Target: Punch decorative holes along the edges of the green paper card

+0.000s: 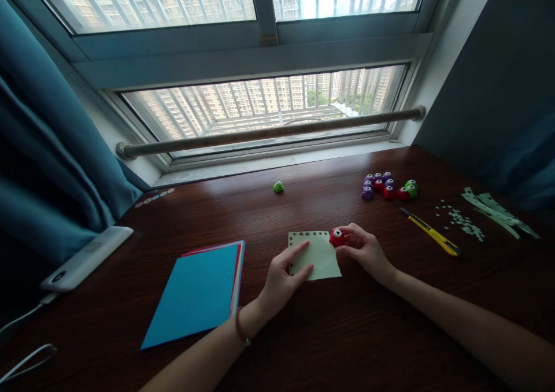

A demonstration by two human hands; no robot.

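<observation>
Spreading under everything, a dark wooden table (312,340) carries a stack of coloured paper (195,296); the left hand (281,270), thumb and forefinger parted, rests on a pale green sheet (323,259); the right hand (363,250) pinches a red punch (335,239) between thumb and fingers at the sheet's upper right edge; tiny cut-out shapes (307,234) line its top

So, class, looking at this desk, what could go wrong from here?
The red punch sits at the right edge of the pale green paper, near the punched shapes along the top; a new cut might overlap one.
The yellow knife lies beyond the right hand; a careless reach could knock it.
The loose paper bits beside it might scatter if brushed.
</observation>
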